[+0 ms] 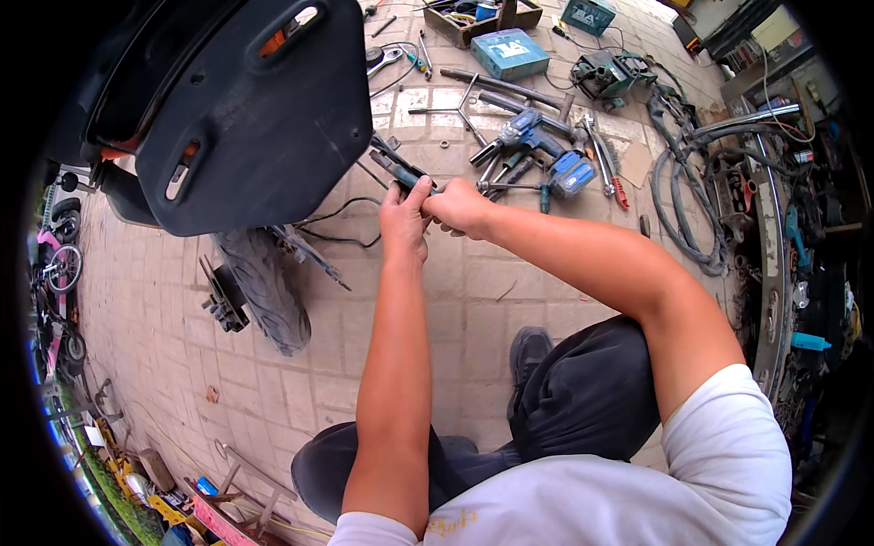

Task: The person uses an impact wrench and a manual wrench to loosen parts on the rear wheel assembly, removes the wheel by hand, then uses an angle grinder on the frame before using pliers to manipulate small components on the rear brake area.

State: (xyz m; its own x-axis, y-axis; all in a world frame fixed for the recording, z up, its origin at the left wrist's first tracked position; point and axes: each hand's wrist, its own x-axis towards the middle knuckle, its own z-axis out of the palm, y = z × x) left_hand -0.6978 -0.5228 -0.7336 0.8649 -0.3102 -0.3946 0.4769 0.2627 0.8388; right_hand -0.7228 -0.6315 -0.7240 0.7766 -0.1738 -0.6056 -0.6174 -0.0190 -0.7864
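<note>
My left hand (403,221) is closed round the near end of a dark, narrow part (398,167), thumb along its top. The part points up and left, toward the edge of a large black seat-like panel (259,118); whether it is joined to anything there I cannot tell. My right hand (462,208) presses against the left, its fingers curled in at the part's near end, and what they grip is hidden. A worn tyre (266,289) stands below the panel, with black cables (341,238) beside it.
On the paved floor (473,291) beyond my hands lie a blue cordless impact wrench (537,146), a three-armed wrench (460,111) and red-handled pliers (619,189). Teal boxes (510,55), a wooden tray (455,35) and a coiled hose (669,209) sit farther off. A cluttered rack runs along the right.
</note>
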